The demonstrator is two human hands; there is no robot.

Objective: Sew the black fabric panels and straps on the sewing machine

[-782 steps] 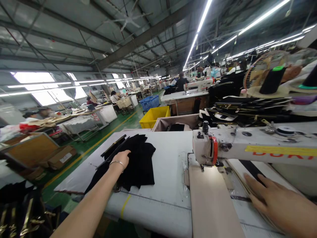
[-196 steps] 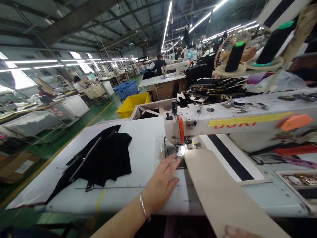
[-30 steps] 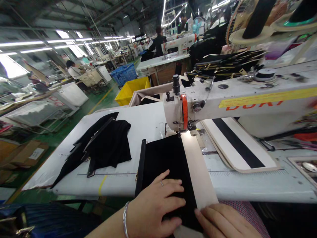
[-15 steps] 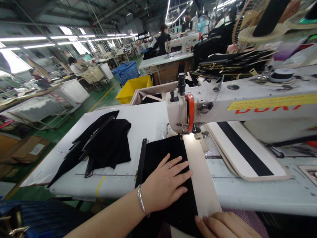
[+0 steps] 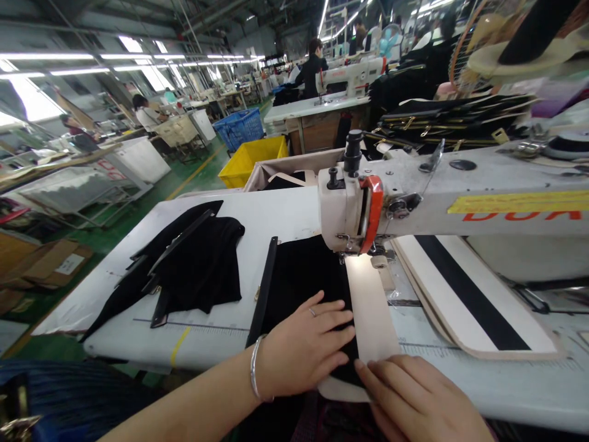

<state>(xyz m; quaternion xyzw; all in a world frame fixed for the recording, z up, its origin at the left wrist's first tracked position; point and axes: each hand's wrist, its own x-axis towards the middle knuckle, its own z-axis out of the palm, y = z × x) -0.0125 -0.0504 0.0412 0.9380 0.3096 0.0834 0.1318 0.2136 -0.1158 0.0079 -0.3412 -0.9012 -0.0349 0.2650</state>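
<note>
A black fabric piece (image 5: 301, 276) with a stiff black edge strip lies under the head of the white sewing machine (image 5: 363, 205). Beside it, on the right, runs a beige strip (image 5: 370, 304) that passes under the needle. My left hand (image 5: 306, 350) lies flat on the black fabric, fingers spread, a bracelet on the wrist. My right hand (image 5: 421, 399) presses the near end of the beige strip at the table's front edge. Neither hand grips anything.
A heap of black fabric pieces (image 5: 193, 261) lies on the left of the white table (image 5: 276, 215). A beige panel with a black stripe (image 5: 464, 294) sits right of the needle. Yellow bin (image 5: 253, 159) and blue crate (image 5: 239, 126) stand behind. Other people work at far tables.
The black fabric and beige strip have slid further under the machine head. My right hand has moved up onto the strip's near end; my left hand stays flat on the fabric.
</note>
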